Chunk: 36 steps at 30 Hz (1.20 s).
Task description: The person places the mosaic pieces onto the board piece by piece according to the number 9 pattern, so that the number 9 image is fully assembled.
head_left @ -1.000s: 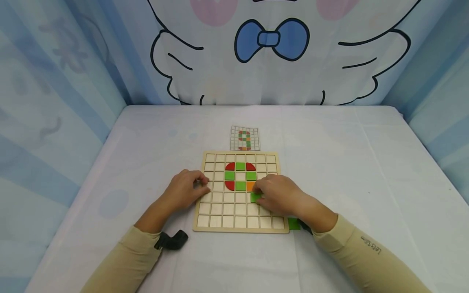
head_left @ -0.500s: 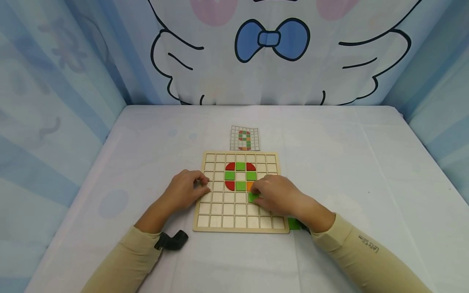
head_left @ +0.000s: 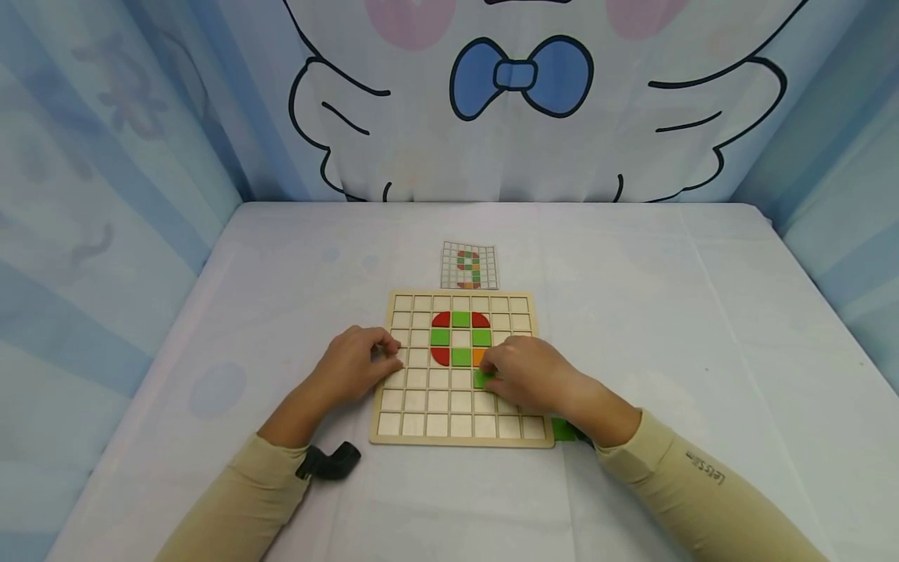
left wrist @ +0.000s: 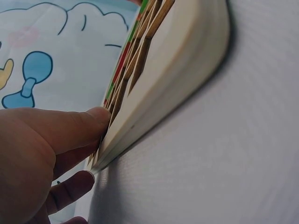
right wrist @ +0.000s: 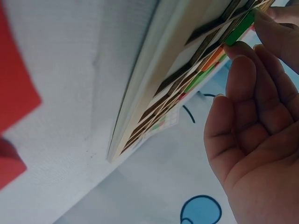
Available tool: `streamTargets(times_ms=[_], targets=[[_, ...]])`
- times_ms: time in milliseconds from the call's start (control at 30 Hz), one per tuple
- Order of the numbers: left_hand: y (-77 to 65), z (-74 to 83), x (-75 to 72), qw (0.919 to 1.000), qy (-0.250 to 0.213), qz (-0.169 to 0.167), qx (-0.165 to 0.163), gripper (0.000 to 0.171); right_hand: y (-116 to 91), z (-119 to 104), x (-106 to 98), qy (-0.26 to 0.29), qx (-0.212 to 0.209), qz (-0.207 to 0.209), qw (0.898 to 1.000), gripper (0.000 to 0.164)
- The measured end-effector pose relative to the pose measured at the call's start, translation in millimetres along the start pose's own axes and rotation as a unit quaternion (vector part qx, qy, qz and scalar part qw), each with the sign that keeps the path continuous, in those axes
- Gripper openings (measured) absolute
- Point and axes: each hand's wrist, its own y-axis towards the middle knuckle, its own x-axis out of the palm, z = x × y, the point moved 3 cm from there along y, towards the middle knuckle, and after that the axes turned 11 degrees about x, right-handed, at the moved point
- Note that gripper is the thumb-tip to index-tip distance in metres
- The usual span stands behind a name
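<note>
A wooden grid board [head_left: 414, 425] lies on the white-covered table. Red quarter-round, green and one orange tile sit in its upper middle cells, forming a ring round a bare cell. My left hand [head_left: 357, 363] holds the board's left edge; the thumb lies on the rim in the left wrist view. Between the thumb and finger of my right hand [head_left: 534, 375] is a green square tile [head_left: 481, 379], pinched at the cell just below the orange tile [head_left: 478, 357]. In the right wrist view this green tile [right wrist: 240, 29] is at the grid's slats, the other fingers loosely bent.
Behind the board lies a pattern card [head_left: 469, 265] with a small printed grid. Another green piece [head_left: 563, 429] shows at the board's lower right corner, partly under my right wrist. Red pieces [right wrist: 16, 74] lie close to the right wrist camera. A patterned curtain [head_left: 520, 156] stands behind the table.
My right hand has shifted slightly left with the green tile, which now lines up with the cell under the orange one. My left hand has stayed at the board's edge.
</note>
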Motion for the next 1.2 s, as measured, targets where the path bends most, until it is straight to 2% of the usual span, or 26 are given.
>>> streamTargets(times_ms=[233, 633, 1200], targets=[[-0.3, 0.4, -0.3, 1.0000, -0.001, 0.000, -0.001, 0.013, 1.0, 0.1, 0.7, 0.017, -0.004, -0.002, 1.000, 0.006], [-0.1, 0.5, -0.4, 1.0000, 0.000, -0.002, -0.003, 0.013, 1.5, 1.2, 0.2, 0.042, 0.009, -0.001, 0.999, 0.008], [-0.3, 0.1, -0.5, 1.0000, -0.005, 0.001, 0.005, 0.013, 4.6, 3.9, 0.1, 0.056, 0.021, -0.025, 0.998, 0.009]])
